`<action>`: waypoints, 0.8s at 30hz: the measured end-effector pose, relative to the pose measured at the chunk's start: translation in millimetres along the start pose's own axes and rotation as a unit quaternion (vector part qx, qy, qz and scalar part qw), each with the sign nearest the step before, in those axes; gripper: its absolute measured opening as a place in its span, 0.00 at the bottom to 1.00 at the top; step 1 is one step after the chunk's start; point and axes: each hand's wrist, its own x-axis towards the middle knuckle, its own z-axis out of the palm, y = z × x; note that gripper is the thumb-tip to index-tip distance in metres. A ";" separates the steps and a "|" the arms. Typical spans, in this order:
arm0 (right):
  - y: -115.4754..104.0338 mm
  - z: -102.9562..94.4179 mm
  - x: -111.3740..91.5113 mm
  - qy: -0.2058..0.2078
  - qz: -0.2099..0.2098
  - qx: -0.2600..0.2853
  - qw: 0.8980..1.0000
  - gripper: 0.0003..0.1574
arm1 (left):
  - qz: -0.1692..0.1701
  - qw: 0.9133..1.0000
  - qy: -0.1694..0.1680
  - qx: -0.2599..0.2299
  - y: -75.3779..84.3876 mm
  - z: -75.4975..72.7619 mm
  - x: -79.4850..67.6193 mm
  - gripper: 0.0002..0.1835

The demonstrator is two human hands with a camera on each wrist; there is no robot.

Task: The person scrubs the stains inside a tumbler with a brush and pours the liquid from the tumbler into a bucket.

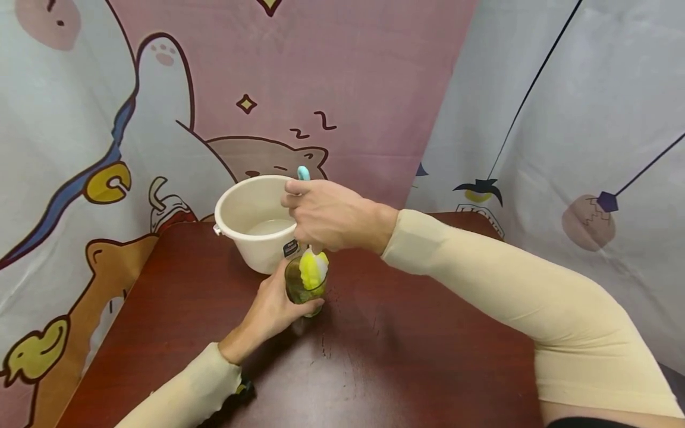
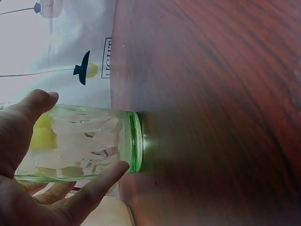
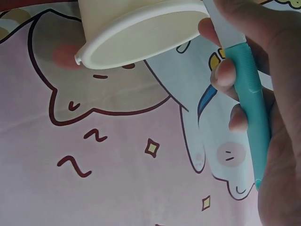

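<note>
The sponge brush's yellow and white head (image 1: 311,268) sits below your right fingers and partly inside the mouth of the glass (image 2: 89,146); your right hand (image 1: 332,217) grips the turquoise handle (image 3: 251,94), fingers curled round it and its end poking up past them, a hold that likely lets you steer the head from above; your left hand (image 1: 278,306) grasps the glass, thumb on one side and fingers on the other, one fingertip close by the base, presumably to keep it from turning or tipping against the brush; whether the base touches the wood I cannot tell; just beyond your left fingers stands the cream bucket (image 1: 251,249), upright, its mouth within easy reach of both hands; under everything lies the reddish-brown table (image 1: 428,333), and past your right fingers hangs the cartoon-printed curtain (image 1: 374,77).
</note>
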 end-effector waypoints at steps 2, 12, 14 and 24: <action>1.5 1.4 -2.6 -0.004 0.002 0.018 1.000 0.15 | -0.002 1.000 0.001 0.001 0.8 0.8 -0.2 0.50; -4.3 11.8 -22.8 0.024 0.027 0.032 0.999 0.25 | 0.007 1.000 0.001 -0.005 1.5 2.5 0.3 0.50; -7.1 13.2 -26.7 0.029 0.032 0.035 0.998 0.27 | 0.006 1.000 0.000 -0.006 1.5 2.6 0.4 0.50; -24.0 19.6 -38.3 0.093 0.067 0.046 0.992 0.28 | -0.001 1.000 0.006 -0.002 0.3 2.4 0.4 0.49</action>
